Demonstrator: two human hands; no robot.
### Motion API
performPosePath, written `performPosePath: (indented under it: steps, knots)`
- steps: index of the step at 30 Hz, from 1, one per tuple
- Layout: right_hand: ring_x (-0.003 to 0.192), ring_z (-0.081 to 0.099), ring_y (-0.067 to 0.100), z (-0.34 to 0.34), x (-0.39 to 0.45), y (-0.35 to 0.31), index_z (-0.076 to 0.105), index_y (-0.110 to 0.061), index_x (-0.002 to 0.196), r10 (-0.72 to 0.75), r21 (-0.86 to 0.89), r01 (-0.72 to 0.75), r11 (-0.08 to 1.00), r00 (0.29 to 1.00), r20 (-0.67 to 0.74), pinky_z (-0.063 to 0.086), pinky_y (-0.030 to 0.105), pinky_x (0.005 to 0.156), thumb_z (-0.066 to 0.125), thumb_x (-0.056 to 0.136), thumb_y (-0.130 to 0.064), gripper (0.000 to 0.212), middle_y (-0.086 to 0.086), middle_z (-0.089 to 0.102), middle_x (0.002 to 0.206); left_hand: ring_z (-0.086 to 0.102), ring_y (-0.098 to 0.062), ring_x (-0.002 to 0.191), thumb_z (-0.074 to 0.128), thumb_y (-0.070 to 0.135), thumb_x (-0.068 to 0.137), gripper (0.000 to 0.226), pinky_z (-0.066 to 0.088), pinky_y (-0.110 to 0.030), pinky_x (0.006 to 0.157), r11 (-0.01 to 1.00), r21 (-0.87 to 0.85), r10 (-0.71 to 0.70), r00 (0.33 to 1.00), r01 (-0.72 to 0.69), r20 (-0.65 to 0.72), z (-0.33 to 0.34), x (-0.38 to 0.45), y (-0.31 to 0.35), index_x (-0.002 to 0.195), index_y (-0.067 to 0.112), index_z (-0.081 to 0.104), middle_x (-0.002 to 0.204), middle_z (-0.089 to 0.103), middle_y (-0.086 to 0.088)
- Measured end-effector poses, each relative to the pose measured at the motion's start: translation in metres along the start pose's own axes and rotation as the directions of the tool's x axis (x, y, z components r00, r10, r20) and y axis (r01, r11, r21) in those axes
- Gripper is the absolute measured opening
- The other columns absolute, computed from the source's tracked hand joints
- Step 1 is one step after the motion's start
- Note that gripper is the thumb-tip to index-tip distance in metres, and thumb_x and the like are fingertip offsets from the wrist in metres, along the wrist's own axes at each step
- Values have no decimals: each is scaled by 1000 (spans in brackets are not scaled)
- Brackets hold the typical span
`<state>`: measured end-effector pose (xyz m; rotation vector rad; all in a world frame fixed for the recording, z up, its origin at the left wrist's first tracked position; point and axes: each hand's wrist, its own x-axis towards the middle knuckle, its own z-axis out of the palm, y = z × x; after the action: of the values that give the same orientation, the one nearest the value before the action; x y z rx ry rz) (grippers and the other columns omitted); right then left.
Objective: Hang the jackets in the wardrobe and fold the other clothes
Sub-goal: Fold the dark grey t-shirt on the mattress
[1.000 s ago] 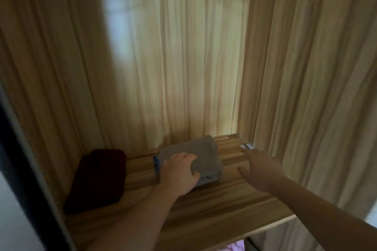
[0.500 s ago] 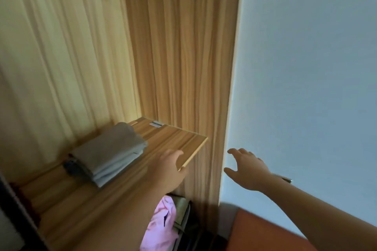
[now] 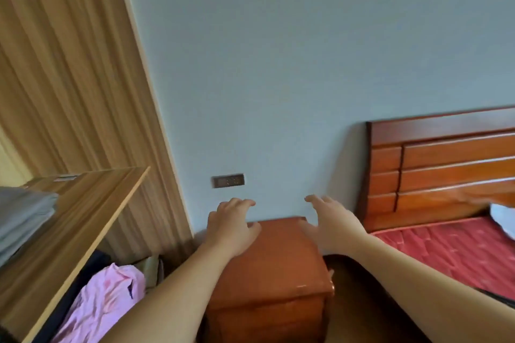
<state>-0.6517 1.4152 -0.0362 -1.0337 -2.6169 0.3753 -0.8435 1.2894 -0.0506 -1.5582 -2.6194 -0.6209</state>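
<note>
Folded grey clothes [image 3: 23, 217] lie at the far left on the wardrobe shelf [image 3: 92, 211], a light wood-grain board whose long front edge runs diagonally from lower left up to the right; the stack's long axis cannot be told, since the picture's edge cuts it off. Below that shelf you can see a crumpled pink garment [image 3: 103, 303] beside something dark. The wardrobe's side panel [image 3: 83, 92] rises behind the shelf and meets a pale blue-grey wall [image 3: 278, 64], which carries a dark socket plate [image 3: 228, 181] whose markings are too blurred to read. Against the wall stands a reddish-brown nightstand [image 3: 273, 273], and to its right a bed with a matching wooden headboard [image 3: 440, 164] and a red patterned mattress [image 3: 451, 253]. Your left hand [image 3: 232, 224] and right hand [image 3: 331, 221] are both stretched out above the nightstand, fingers spread and relaxed, grasping nothing, well apart from the grey clothes.
</note>
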Motion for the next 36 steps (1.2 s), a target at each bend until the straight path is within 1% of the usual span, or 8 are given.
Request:
performPosePath:
  steps: [7,13,19,22,25,29,33,36]
  knots:
    - [119,51,21,-59,-200,111,36,-27,142,401,1,-404,915,909,-111,47,36,93,51,89,-53,61,-2,51,131,45,-16,126,51,47,85,52,39,-35,100,925,-92,378,916,-368,135,55,-59,176,136,37,47,138,51,10]
    - [115,51,23,-69,-377,153,41,-26,133,727,-52,-733,679,680,-94,46,36,87,49,87,-55,55,-2,50,123,45,-17,124,52,48,83,56,40,-36,98,744,-248,668,707,-621,233,118,-155,303,137,36,46,135,51,11]
    - [121,49,22,-79,-508,160,42,-28,133,859,-28,-868,495,495,-131,45,35,93,51,86,-54,55,-2,49,127,41,-18,127,50,50,85,56,37,-39,101,669,-293,739,566,-683,366,153,-254,366,139,37,42,138,48,10]
    - [120,49,21,-87,-557,164,42,-29,133,886,9,-896,444,438,-153,45,35,92,51,85,-51,54,-3,49,129,41,-17,127,50,50,85,55,37,-40,102,628,-303,769,514,-717,379,153,-290,394,138,38,43,138,48,11]
    - [118,49,20,-96,-594,174,40,-31,135,897,43,-904,425,415,-153,46,36,89,50,87,-50,52,-5,48,130,41,-17,127,51,48,85,53,35,-39,103,615,-304,778,499,-727,381,149,-317,418,137,38,44,138,48,11]
    - [120,48,19,-104,-625,193,40,-29,136,892,79,-895,440,425,-152,47,38,92,50,89,-50,53,-5,48,132,41,-16,127,51,48,85,53,34,-38,104,645,-278,754,532,-712,386,147,-345,436,137,38,44,138,48,11]
    - [115,50,20,-100,-631,212,41,-27,134,900,100,-896,432,423,-103,47,36,88,49,89,-47,50,-3,49,127,41,-16,127,50,49,85,54,35,-38,103,660,-243,731,535,-711,423,156,-358,439,138,38,43,137,48,11]
    - [114,50,20,-100,-615,230,41,-25,135,888,102,-883,458,449,-95,48,36,87,50,90,-47,51,-2,49,126,40,-17,128,50,49,85,54,36,-39,105,705,-231,691,577,-670,435,164,-345,441,138,37,43,138,48,10]
